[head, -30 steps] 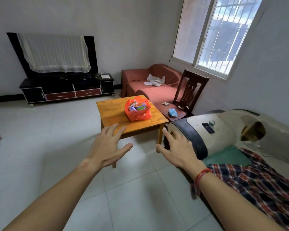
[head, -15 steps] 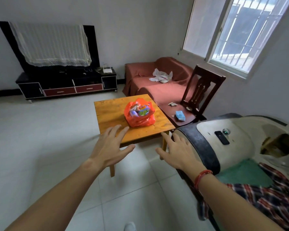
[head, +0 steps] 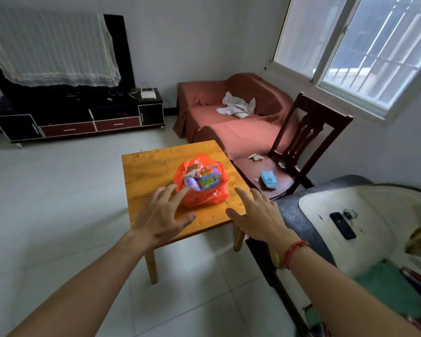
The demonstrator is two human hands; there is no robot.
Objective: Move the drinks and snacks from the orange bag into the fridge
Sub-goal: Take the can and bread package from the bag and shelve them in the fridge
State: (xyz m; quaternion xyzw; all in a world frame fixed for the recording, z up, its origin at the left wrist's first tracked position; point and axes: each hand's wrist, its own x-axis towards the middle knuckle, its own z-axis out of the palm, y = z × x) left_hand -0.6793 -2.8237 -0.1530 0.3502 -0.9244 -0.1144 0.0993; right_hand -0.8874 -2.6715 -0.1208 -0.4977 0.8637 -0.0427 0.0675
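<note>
Head view, the only one on hand. Your left hand [head: 159, 216] is stretched forward, palm down, fingers spread wide and holding nothing; its fingertips reach the near rim of the orange bag [head: 202, 190], though you cannot tell from here whether they touch the plastic. Your right hand [head: 258, 216] is likewise extended palm down, fingers splayed and empty, at about 4 o'clock from the bag and apart from it; a red cord bracelet [head: 293, 251] circles that wrist.

The orange bag sits on the wooden table [head: 153, 171], toward the table's right half, its mouth open upward with snack packets [head: 206, 180] showing inside. Bare tabletop lies at 9 and 12 o'clock of the bag. The table's near edge passes under your left palm; its right edge runs just beside the bag.

At 3 o'clock of the table, a dark wooden chair [head: 299, 142] stands just beside that edge, with a blue packet [head: 269, 179] on its seat. A covered red sofa [head: 231, 115] lies at 1 o'clock. A padded white and dark seat [head: 365, 215] carrying a black remote [head: 342, 225] crowds your right forearm. Open tiled floor [head: 58, 203] spreads at 9 o'clock, up to the TV cabinet [head: 78, 115] against the far wall.
</note>
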